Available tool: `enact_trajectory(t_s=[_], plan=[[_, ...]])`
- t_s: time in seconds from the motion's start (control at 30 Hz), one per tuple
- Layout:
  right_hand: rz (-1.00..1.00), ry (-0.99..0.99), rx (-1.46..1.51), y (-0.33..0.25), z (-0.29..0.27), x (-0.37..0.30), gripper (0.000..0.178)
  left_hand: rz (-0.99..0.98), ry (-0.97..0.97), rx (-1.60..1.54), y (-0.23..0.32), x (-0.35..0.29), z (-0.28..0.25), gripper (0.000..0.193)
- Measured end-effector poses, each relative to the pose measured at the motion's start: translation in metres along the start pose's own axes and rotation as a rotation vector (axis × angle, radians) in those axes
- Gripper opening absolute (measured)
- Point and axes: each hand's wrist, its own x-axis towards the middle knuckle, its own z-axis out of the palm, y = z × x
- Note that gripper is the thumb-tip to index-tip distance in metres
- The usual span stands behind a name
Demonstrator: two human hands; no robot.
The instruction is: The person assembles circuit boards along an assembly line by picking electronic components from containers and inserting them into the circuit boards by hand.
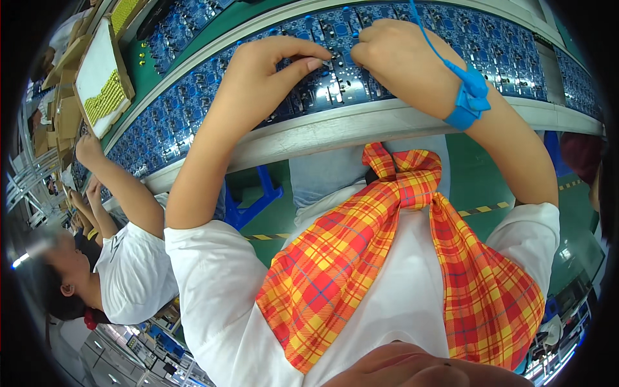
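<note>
My left hand [274, 74] is over a blue circuit board [361, 90], its thumb and forefinger pinched together at a small part on the board. What sits between those fingertips is too small to name. Close to its right, my right hand [406, 58] is curled closed above the same row of boards, and its fingertips are hidden behind the knuckles. A blue wrist strap [474, 97] with a thin blue cord circles my right wrist. Small black, silver and blue components stand on the boards around both hands.
A pale metal rail [309, 143] runs along the near side of the boards. On the far left lies a cardboard tray [102, 71] with rows of yellow-green parts. A co-worker's arm [122, 184] reaches to the line on my left. Below is a blue stool [258, 200].
</note>
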Motion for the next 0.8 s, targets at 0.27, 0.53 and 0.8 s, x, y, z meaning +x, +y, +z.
enact_trajectory(t_s=[0.27, 0.53, 0.8], plan=[[-0.001, 0.011, -0.005, 0.002, 0.006, 0.001, 0.012, 0.016, -0.015, 0.022, 0.006, -0.002, 0.003, 0.017], [-0.002, 0.042, -0.016, 0.004, 0.008, 0.002, 0.013, 0.119, -0.063, 0.110, 0.013, -0.001, 0.007, 0.012], [-0.059, -0.198, 0.080, 0.007, -0.028, 0.014, 0.014, 0.136, 0.001, 0.106, 0.011, 0.000, 0.008, 0.012]])
